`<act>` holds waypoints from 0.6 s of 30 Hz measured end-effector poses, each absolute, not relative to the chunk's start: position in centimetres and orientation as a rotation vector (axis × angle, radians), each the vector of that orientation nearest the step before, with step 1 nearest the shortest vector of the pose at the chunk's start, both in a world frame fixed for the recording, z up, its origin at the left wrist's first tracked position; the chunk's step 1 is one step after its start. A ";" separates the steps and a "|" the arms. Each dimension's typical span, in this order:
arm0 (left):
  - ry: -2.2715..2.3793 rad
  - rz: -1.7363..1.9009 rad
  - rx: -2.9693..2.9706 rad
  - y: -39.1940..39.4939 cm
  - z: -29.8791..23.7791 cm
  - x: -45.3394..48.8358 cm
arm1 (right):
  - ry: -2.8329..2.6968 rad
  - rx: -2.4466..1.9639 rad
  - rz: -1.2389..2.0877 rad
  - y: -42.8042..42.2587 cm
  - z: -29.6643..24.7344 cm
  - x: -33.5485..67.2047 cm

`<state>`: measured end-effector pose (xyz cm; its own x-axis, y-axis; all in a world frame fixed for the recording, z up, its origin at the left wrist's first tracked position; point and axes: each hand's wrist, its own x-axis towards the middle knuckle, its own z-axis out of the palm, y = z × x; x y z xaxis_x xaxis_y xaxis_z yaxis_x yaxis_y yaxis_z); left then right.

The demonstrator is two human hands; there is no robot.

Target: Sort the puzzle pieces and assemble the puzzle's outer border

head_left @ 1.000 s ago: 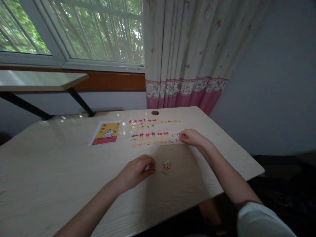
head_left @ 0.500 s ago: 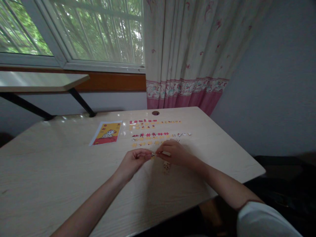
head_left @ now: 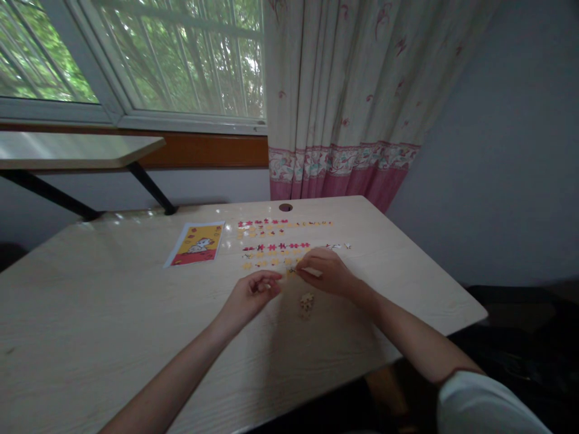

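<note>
Rows of small red, yellow and white puzzle pieces (head_left: 275, 246) lie sorted on the pale wooden table (head_left: 113, 313). My right hand (head_left: 324, 272) hovers just below the rows, fingers pinched on a small puzzle piece at their tips. My left hand (head_left: 250, 295) is a little to its left, fingers curled loosely, thumb and forefinger close together; I cannot make out anything in them. A small heap of face-down pieces (head_left: 306, 302) sits between and just below the two hands. A yellow and red reference picture (head_left: 195, 242) lies to the left of the rows.
A round cable hole (head_left: 284, 207) is at the table's far edge. A pink-bordered curtain (head_left: 344, 96) hangs behind, beside a window (head_left: 136, 60). A second table top (head_left: 67, 147) on black legs stands at the left. The table's right edge (head_left: 474, 313) drops off near my right arm.
My right hand came back from the right end of the rows to meet my left hand, took a piece from its fingers, and now carries it up toward the lower row. The left hand rose off the table.
</note>
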<state>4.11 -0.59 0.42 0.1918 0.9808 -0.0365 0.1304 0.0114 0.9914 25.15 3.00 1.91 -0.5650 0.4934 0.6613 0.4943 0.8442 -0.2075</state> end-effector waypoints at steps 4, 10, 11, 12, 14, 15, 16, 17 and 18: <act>1.231 0.850 1.541 -0.4 -0.1 3.9 | -2.024 -0.800 -0.107 4.0 2.6 26.7; 1.246 0.797 1.736 -0.4 -0.6 3.7 | -1.947 -0.749 -0.202 4.4 2.9 27.5; 1.248 0.790 1.760 -0.4 -0.6 3.7 | -1.944 -0.750 -0.211 4.3 3.0 27.5; 1.248 0.779 1.782 -0.5 -0.6 3.7 | -1.939 -0.750 -0.219 4.2 3.0 27.5; 1.246 0.767 1.826 -0.6 -0.4 3.7 | -1.934 -0.746 -0.233 4.0 3.0 27.4; 1.243 0.766 1.853 -0.6 -0.3 3.7 | -1.931 -0.745 -0.240 4.0 3.0 27.4; 1.239 0.767 1.887 -0.6 -0.2 3.7 | -1.932 -0.746 -0.246 3.9 3.0 27.3; 1.234 0.770 1.928 -0.7 -0.1 3.7 | -1.934 -0.749 -0.249 3.9 3.0 27.3; 1.226 0.773 1.975 -0.7 0.0 3.7 | -1.940 -0.758 -0.252 4.0 3.0 27.4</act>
